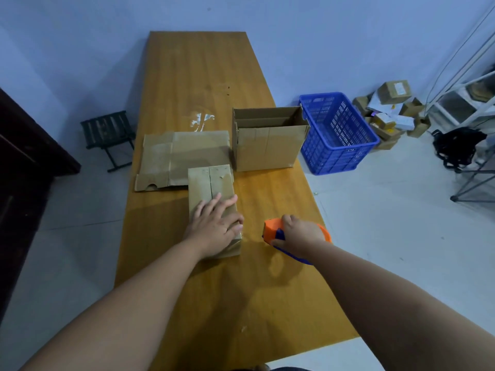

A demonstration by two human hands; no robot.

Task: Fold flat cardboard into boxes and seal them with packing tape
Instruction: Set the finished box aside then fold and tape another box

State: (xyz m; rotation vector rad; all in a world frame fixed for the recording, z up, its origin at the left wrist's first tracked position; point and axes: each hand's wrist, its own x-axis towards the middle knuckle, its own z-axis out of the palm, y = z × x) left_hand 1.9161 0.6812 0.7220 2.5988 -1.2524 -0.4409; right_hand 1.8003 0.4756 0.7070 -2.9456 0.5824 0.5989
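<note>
While the left hand is pressing flat on the small folded box at mid-worktop, the right hand is gripping the tape dispenser just beside it; sealing the seam likely follows.

1. The small cardboard box is brown and closed, its flaps meeting in a centre seam on top. It lies on the tabletop, far end at the flat sheet's near right corner.
2. The flat cardboard sheet lies unfolded and creased, just left of the open box.
3. The open cardboard box stands upright by the tabletop's right edge.
4. The tape dispenser, orange and blue, is right of the small box.
</note>
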